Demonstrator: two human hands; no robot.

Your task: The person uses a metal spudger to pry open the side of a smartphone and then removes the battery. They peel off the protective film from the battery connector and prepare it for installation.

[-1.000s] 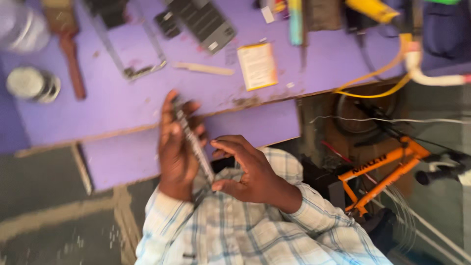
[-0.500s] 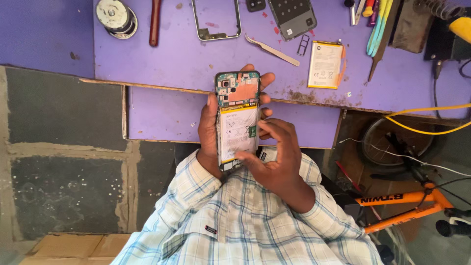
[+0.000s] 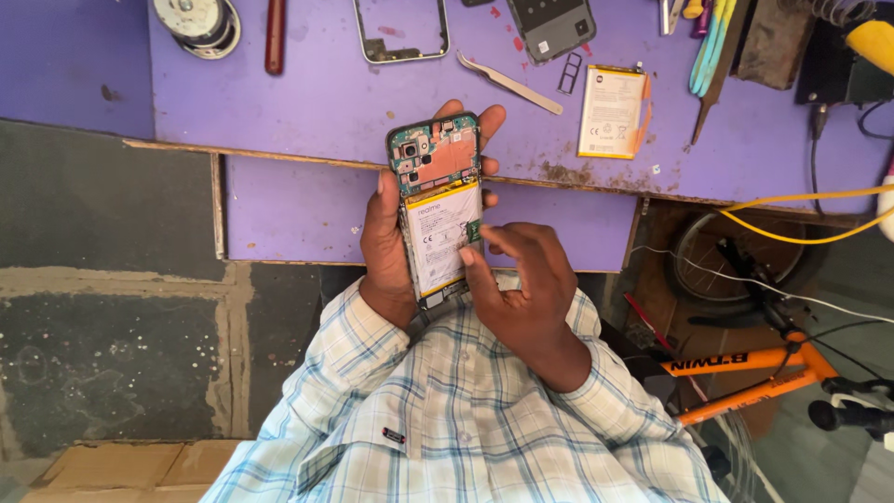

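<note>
My left hand [image 3: 384,244] grips an opened phone [image 3: 438,210] upright in front of my chest, back cover off, with its white battery and green circuit board showing. Its thumb lies along the phone's left edge and the fingers wrap round the right edge. My right hand [image 3: 521,284] sits just right of the phone, thumb and forefinger tips touching the lower right edge of the battery. It holds nothing that I can see. Both sleeves are pale blue checked cloth.
A purple workbench [image 3: 317,102] lies beyond the hands. On it are a loose battery [image 3: 610,112], tweezers [image 3: 507,82], a phone frame [image 3: 402,33], a dark back cover [image 3: 554,26], a small card tray [image 3: 570,73], round tins [image 3: 197,23] and hand tools [image 3: 712,42]. An orange bicycle [image 3: 754,373] stands to the right.
A second ago the phone was edge-on between my hands. It is turned now with its open back facing me. My right fingertips have moved onto the battery's lower right edge.
</note>
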